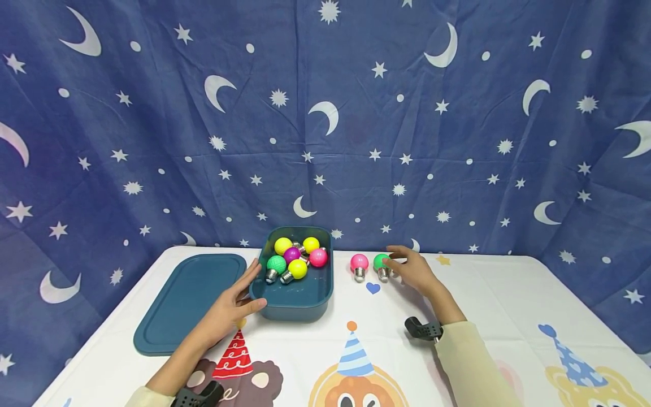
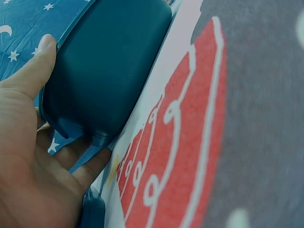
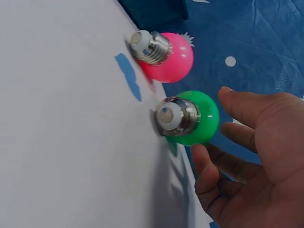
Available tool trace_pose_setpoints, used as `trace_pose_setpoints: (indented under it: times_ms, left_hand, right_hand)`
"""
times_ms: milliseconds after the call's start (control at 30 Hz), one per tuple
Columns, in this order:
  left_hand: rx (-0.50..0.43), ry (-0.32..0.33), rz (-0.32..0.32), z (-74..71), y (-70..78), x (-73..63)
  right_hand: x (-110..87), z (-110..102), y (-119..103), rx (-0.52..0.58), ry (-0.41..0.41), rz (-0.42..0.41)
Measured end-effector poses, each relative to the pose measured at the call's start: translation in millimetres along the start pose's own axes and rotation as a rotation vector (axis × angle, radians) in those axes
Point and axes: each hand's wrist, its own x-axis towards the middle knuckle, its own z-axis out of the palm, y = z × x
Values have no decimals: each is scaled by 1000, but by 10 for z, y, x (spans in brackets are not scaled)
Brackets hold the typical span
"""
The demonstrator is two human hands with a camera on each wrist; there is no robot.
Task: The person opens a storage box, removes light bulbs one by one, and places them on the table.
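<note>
A dark teal plastic box holds several small light bulbs: yellow, purple, pink and a textured green one. Along the box's left side lies my left hand, its fingers extended against the wall and its thumb at the near corner. The left wrist view shows thumb and fingers spread around that corner of the box. To the right of the box, my right hand reaches over a smooth green bulb, with thumb and fingers spread close around its round end. Beside it lies a pink bulb, base toward me.
Left of the box lies a flat teal lid, partly behind my left hand. A white tablecloth with printed cartoon animals and party hats covers the table. A blue curtain with moons and stars hangs right behind the table's far edge.
</note>
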Motion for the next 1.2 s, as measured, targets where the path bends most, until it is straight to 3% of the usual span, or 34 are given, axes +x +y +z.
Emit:
trace_pose_setpoints:
  times_ms: [267,500,733,1200]
  left_hand:
    - [6,0,7,-3,-6,5]
    - [6,-1,19,-4,-4,-6]
    - [13,3,8,3,-5,-1]
    - [3,1,8,1,-13,-8]
  right_hand:
    - [-2,-86,-134,2,33,-29]
    - [-43,-53,-409,6,49,-95]
    - [-81,94,-700,-14,24,-164]
    - [-34,507,-1185,25,-39,-228]
